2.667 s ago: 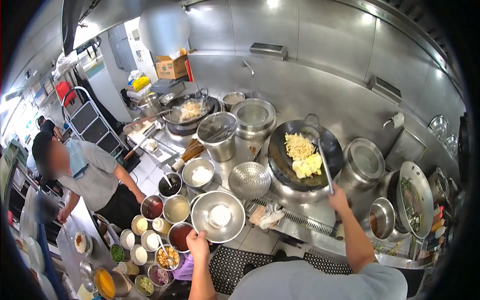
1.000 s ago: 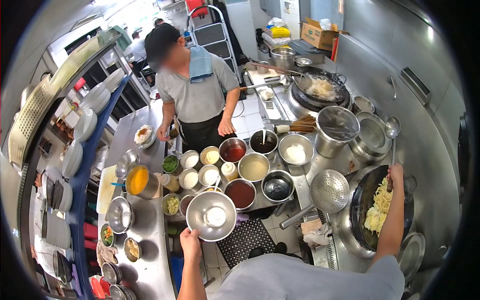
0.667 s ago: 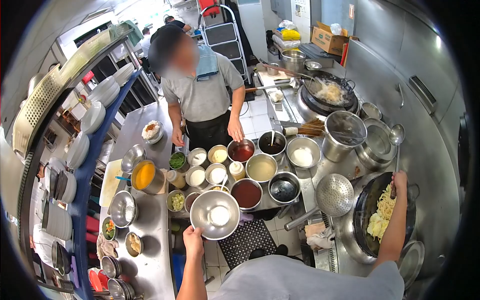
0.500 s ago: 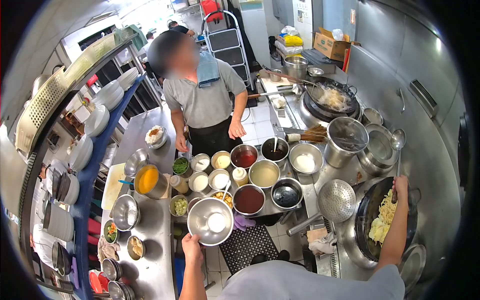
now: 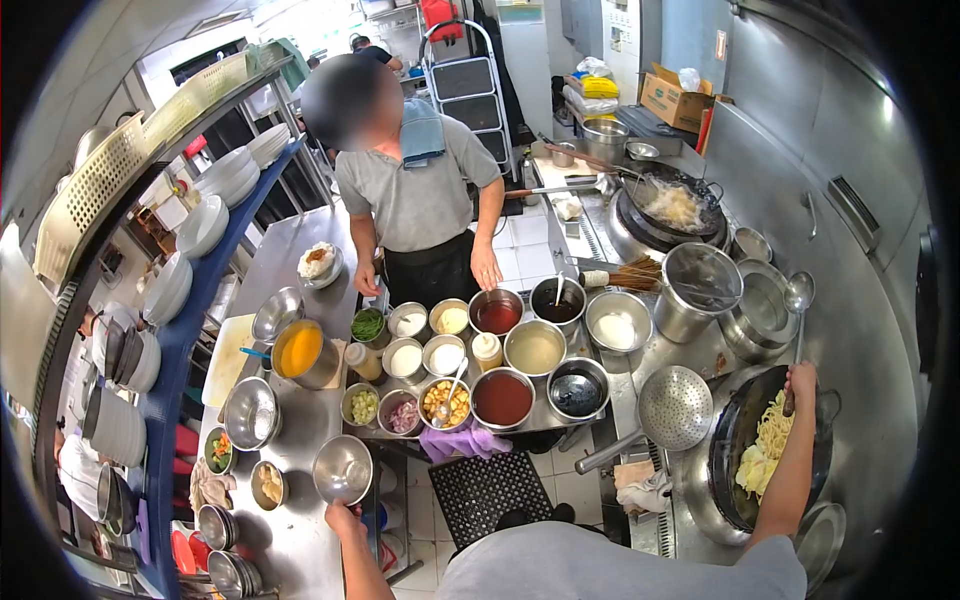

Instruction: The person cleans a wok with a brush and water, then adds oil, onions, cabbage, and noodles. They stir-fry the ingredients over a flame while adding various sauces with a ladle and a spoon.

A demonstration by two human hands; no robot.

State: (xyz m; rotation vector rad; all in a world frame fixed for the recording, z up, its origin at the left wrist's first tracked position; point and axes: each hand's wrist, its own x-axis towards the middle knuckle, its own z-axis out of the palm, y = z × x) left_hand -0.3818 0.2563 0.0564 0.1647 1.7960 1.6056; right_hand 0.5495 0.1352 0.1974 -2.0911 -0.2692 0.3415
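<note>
My left hand point(image 5: 343, 517) grips the rim of a steel bowl point(image 5: 343, 468), which sits low over the steel counter point(image 5: 300, 530) at the lower left. My right hand point(image 5: 800, 383) holds the long handle of a ladle point(image 5: 799, 292), whose cup points up and away above the black wok point(image 5: 752, 440). The wok holds yellow noodles point(image 5: 768, 425) and pale egg pieces. A perforated strainer ladle point(image 5: 674, 405) rests just left of the wok.
A cluster of seasoning and sauce bowls point(image 5: 502, 398) fills the stand between counter and stove. A co-worker in a grey shirt point(image 5: 420, 195) stands behind it, one hand near a red sauce pot point(image 5: 497, 313). A second wok point(image 5: 672, 208) fries farther back. Plates are stacked on shelves point(image 5: 190, 260) at left.
My left hand has brought the steel bowl down and left, from over the sauce bowls to the counter. The right hand stays on the ladle at the wok.
</note>
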